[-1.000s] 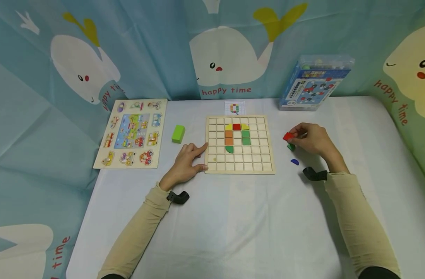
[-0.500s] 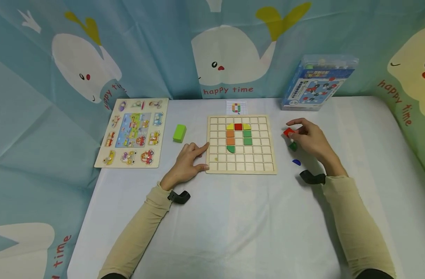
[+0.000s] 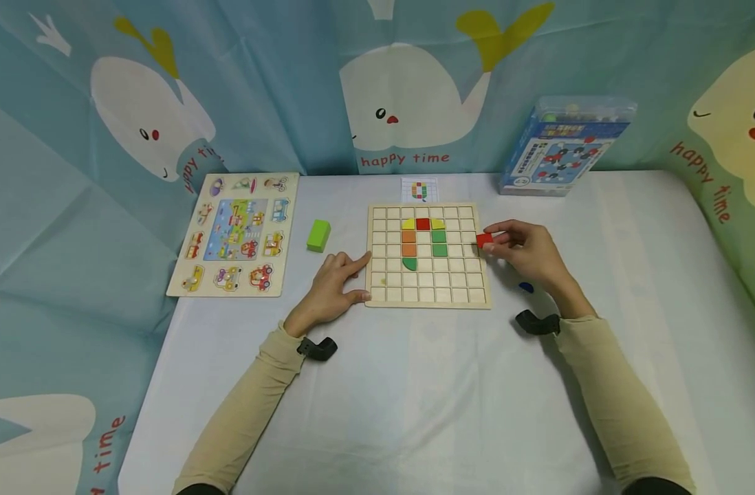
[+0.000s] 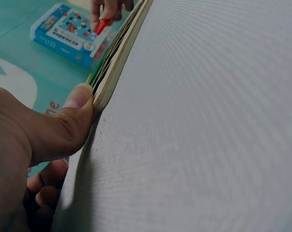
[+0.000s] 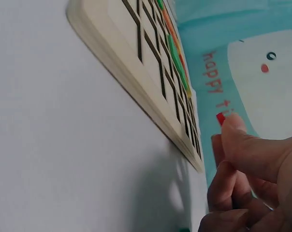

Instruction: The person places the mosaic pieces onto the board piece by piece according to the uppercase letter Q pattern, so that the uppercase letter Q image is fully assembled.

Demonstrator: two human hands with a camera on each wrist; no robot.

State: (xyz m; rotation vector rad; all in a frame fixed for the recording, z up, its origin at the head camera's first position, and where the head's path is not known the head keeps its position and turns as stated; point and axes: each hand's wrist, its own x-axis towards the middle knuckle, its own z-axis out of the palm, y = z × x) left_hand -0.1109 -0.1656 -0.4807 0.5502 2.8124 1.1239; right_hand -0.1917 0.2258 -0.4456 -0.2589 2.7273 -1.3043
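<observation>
A square wooden grid board lies in mid-table. Yellow, red, orange and green flat tiles sit in its cells. My left hand presses thumb and index finger against the board's left edge; the left wrist view shows the thumb at its corner. With thumb and fingers my right hand pinches a red square tile over the board's right edge. A blue half-round tile lies on the table beneath that hand. A green piece barely shows in the right wrist view.
Behind the board lies a small pattern card. A green block and a wooden picture puzzle are to the left. A blue box stands at the back right, before the printed curtain.
My right hand has lifted the red tile and carried it left to the board's right edge. In the head view the green piece is now hidden. My left hand has stayed put.
</observation>
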